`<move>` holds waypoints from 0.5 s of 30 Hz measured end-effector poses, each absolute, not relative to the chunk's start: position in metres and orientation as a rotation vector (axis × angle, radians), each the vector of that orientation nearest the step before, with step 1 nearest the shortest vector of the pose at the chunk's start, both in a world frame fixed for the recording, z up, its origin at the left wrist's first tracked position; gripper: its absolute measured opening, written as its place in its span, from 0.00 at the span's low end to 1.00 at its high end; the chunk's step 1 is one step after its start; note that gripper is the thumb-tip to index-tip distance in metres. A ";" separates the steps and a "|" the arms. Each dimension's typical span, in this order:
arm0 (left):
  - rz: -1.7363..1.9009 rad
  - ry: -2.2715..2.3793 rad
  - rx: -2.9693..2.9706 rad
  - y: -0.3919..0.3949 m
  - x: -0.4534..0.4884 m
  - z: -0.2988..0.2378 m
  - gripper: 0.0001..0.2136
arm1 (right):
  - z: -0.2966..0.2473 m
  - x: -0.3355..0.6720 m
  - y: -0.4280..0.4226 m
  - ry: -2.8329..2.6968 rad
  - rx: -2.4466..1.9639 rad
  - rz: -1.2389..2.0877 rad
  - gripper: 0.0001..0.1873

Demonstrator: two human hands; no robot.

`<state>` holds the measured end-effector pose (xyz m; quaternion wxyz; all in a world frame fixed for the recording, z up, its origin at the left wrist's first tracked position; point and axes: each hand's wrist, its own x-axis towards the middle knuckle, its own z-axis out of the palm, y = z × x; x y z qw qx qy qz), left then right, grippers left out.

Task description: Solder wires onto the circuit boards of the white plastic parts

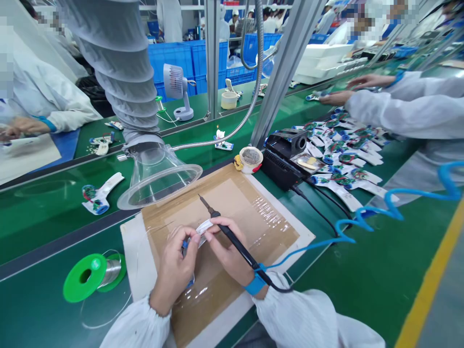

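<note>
My left hand (177, 263) is closed on a small white plastic housing (204, 227) with some blue on it, mostly hidden by the fingers. My right hand (232, 256) holds a black soldering iron (237, 242) between thumb and fingers, its tip pointing up and away to the left. Fingertips of that same hand also touch the housing's right end. Both hands are over a tape-covered cardboard sheet (232, 193). A blue wrist strap (255, 285) with a coiled cord is around my right wrist.
A green solder spool (85, 278) lies left. Above the board hangs a clear fume hood (159, 186). A black soldering stand (281, 164) and a tip-cleaning pot (251, 158) are behind. Many housings (340, 150) pile up right, near a co-worker's hands (337, 96).
</note>
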<state>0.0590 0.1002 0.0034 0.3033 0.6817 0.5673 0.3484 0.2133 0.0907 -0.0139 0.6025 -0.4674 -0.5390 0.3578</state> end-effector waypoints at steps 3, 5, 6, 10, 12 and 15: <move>0.932 1.516 1.794 0.101 0.059 0.005 0.11 | -0.015 0.214 0.091 -1.247 -1.075 0.843 0.15; 0.911 1.492 1.798 0.103 0.058 0.007 0.11 | -0.016 0.214 0.091 -1.248 -1.068 0.859 0.15; 0.902 1.481 1.798 0.104 0.058 0.008 0.11 | -0.017 0.214 0.091 -1.251 -1.065 0.863 0.14; 0.908 1.479 1.748 0.103 0.059 0.011 0.13 | -0.018 0.214 0.090 -1.274 -1.062 0.862 0.13; 0.915 1.489 1.693 0.103 0.059 0.011 0.14 | -0.019 0.214 0.089 -1.293 -1.059 0.881 0.13; 0.946 1.522 1.588 0.105 0.056 0.011 0.16 | -0.020 0.214 0.088 -1.317 -1.045 0.906 0.13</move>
